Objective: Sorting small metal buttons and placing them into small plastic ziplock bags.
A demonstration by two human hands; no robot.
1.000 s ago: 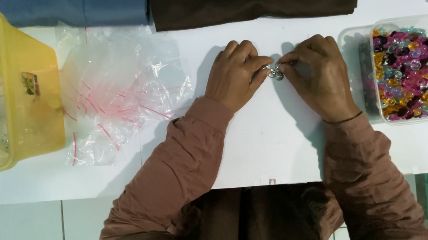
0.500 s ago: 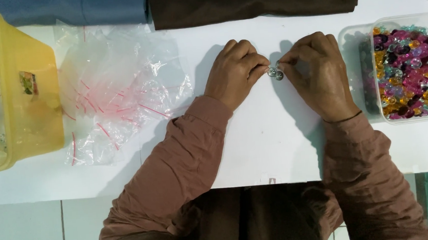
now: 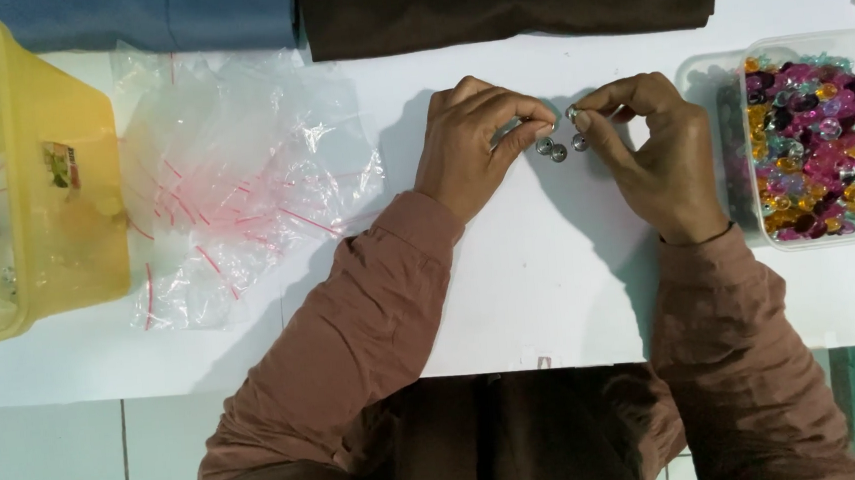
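Grey beads (image 3: 558,148) lie between both hands; the left hand (image 3: 471,142) pinches toward them, the right hand (image 3: 647,149) pinches one at its ten o'clock. Press fingertips lightly so nothing rolls.

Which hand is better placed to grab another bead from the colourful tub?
Right. The right hand sits just beside the bead tub at the table's right side; the left hand is farther away.

A white table (image 3: 472,297) stands over pale floor tiles (image 3: 52,467), evenly and brightly lit.
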